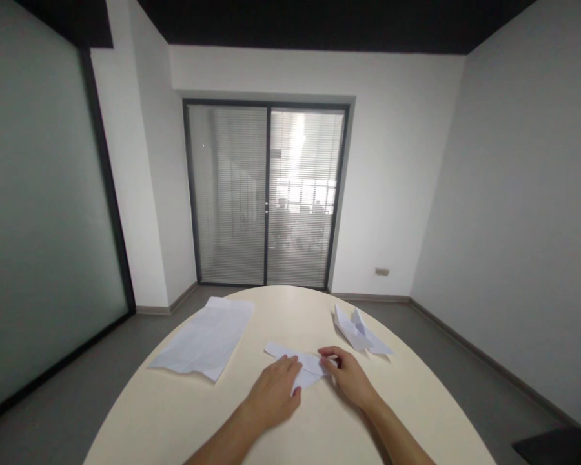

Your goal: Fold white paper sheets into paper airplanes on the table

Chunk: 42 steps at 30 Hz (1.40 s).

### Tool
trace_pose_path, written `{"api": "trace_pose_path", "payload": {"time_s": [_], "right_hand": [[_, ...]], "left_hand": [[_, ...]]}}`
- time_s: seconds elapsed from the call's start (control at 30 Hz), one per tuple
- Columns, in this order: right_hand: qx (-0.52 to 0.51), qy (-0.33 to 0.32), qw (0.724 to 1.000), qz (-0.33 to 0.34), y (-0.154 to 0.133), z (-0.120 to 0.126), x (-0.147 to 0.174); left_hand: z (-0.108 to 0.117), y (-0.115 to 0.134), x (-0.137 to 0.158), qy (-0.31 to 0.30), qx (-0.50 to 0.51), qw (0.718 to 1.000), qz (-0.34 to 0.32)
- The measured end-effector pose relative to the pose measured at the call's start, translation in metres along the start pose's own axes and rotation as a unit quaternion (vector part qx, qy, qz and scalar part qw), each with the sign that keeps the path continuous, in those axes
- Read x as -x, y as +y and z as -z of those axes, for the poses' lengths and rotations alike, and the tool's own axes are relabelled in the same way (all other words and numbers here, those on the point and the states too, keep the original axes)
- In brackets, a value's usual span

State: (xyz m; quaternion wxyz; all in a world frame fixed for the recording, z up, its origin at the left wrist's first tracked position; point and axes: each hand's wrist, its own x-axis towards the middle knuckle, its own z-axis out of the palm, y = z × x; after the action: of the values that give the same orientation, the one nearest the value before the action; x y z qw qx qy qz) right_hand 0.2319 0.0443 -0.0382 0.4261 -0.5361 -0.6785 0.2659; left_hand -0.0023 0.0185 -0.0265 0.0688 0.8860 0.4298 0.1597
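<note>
A folded piece of white paper [308,377] lies on the round table in front of me, with creased flaps and a narrow strip reaching out to the upper left. Flat on its left part rests my left hand [274,391], fingers stretched out and thumb apart, covering some of the paper. My right hand [347,376] is closed at the right end, pinching the paper's edge between thumb and fingers. The fingertips hide part of that edge.
White paper sheets [203,339] lie at the left of the cream table [290,303]. A folded paper figure [356,332] with raised points stands at the right, beyond my right hand. Glass doors with blinds [266,194] are across the room. A dark object [556,445] shows at lower right.
</note>
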Motion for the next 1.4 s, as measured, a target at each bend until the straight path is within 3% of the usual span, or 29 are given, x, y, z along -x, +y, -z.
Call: {"api": "trace_pose_path", "payload": {"time_s": [0.17, 0.6, 0.8, 1.0, 1.4], "right_hand": [[-0.010, -0.026, 0.999, 0.018, -0.007, 0.002, 0.003], [-0.171, -0.072, 0.982, 0.037, -0.026, -0.001, 0.012], [-0.050, -0.027, 0.998, 0.033, -0.018, -0.003, 0.010], [-0.007, 0.027, 0.999, 0.044, -0.007, 0.003, 0.005], [-0.094, 0.079, 0.992, 0.012, -0.002, 0.006, -0.002]], "left_hand": [[0.001, -0.002, 0.001, 0.005, 0.007, 1.000, 0.002], [0.013, 0.005, 0.000, 0.040, 0.015, 0.997, 0.058], [0.018, 0.003, 0.000, 0.053, 0.039, 0.995, 0.070], [0.012, -0.001, -0.001, 0.069, 0.061, 0.994, 0.056], [-0.004, -0.023, -0.011, 0.141, 0.029, 0.987, 0.077]]}}
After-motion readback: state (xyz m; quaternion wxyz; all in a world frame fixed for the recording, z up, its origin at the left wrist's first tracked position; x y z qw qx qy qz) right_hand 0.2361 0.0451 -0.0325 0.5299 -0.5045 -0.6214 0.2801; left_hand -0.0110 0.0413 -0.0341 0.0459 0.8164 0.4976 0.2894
